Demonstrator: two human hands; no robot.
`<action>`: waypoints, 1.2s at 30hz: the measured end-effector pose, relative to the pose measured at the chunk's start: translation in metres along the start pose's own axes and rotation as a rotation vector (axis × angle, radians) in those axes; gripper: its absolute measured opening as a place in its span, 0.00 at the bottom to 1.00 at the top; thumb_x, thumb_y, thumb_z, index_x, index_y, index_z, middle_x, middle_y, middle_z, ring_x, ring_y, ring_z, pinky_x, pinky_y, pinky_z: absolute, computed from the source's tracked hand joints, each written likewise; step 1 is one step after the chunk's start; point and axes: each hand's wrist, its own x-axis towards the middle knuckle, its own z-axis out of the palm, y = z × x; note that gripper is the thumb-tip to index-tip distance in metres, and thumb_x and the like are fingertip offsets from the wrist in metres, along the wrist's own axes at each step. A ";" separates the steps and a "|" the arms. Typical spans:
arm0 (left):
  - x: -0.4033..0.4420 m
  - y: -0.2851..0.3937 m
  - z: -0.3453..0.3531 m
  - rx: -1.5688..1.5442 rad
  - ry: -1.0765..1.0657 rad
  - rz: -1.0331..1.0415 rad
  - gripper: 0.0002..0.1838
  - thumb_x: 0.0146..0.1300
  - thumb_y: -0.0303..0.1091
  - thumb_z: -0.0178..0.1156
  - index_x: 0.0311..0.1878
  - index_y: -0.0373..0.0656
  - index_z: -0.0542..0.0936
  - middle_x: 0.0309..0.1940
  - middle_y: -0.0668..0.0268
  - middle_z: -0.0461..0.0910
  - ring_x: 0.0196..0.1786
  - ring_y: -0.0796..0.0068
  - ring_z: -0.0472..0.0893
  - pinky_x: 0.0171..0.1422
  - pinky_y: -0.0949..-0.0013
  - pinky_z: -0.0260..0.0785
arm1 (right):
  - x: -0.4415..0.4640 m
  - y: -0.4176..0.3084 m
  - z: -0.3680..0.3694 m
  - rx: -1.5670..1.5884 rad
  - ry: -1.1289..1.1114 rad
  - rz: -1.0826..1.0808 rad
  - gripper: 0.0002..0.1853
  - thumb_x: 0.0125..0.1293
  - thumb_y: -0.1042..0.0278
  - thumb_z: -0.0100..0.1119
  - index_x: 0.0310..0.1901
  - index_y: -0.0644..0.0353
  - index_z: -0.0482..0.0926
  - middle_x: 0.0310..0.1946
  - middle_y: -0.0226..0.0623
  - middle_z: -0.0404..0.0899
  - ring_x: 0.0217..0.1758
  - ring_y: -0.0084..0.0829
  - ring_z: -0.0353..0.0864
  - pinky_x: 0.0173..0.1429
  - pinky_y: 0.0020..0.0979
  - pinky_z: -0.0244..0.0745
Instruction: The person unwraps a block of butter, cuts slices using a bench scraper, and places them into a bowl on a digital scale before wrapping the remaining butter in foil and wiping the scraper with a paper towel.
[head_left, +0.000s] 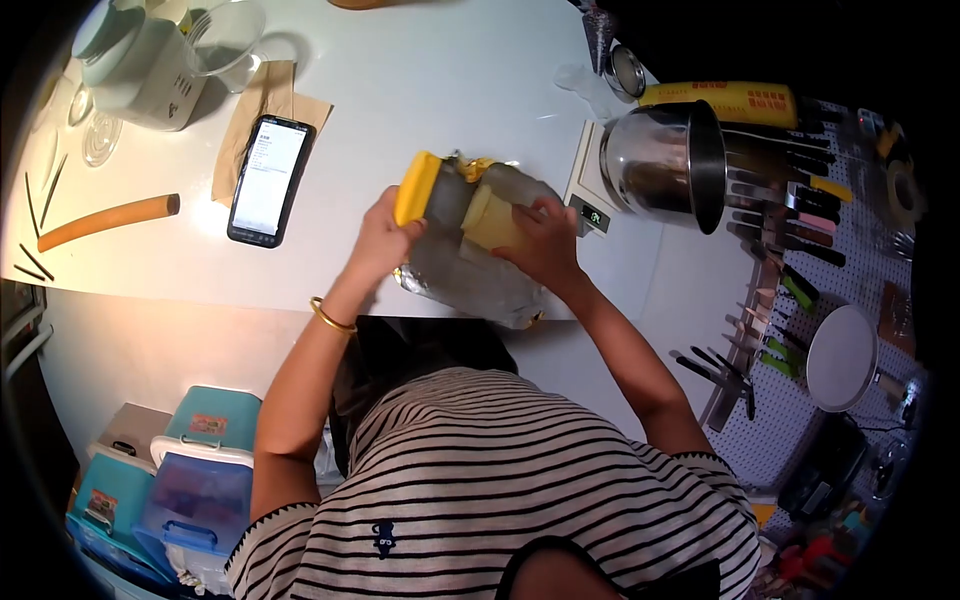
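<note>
My left hand is closed round a bright yellow bar-shaped thing, held upright at the left side of a crumpled silver foil wrapper. I cannot make out what kind of thing the bar is. On the right, my right hand grips a pale yellow block that looks like butter, over the grey foil. Gold edges of the wrapper show at its far side. The foil lies at the white table's near edge, partly hidden by my hands.
A kitchen scale and a steel pot stand to the right. On the left are a lit phone on brown paper, a brown stick, a plastic cup and a white jar. Knives hang on a pegboard.
</note>
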 end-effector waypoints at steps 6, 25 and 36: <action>0.009 -0.001 -0.019 -0.661 -0.147 -0.548 0.15 0.57 0.24 0.55 0.49 0.35 0.70 0.27 0.66 0.73 0.29 0.77 0.73 0.34 0.76 0.66 | 0.000 0.001 0.001 -0.015 -0.004 0.040 0.34 0.30 0.50 0.75 0.44 0.54 0.81 0.38 0.27 0.81 0.49 0.33 0.69 0.47 0.40 0.59; -0.040 0.060 -0.025 -0.161 0.176 -0.388 0.13 0.54 0.27 0.56 0.43 0.35 0.74 0.26 0.65 0.74 0.25 0.78 0.73 0.25 0.75 0.65 | 0.002 -0.006 0.012 0.162 0.089 0.073 0.37 0.36 0.53 0.73 0.52 0.54 0.76 0.49 0.26 0.78 0.50 0.35 0.68 0.51 0.38 0.58; -0.064 0.129 -0.026 -0.229 0.073 -0.214 0.16 0.55 0.25 0.54 0.49 0.37 0.73 0.34 0.70 0.73 0.37 0.81 0.71 0.44 0.78 0.63 | 0.009 0.005 0.015 0.384 0.104 0.230 0.42 0.36 0.52 0.75 0.57 0.57 0.73 0.49 0.36 0.77 0.60 0.37 0.65 0.60 0.42 0.55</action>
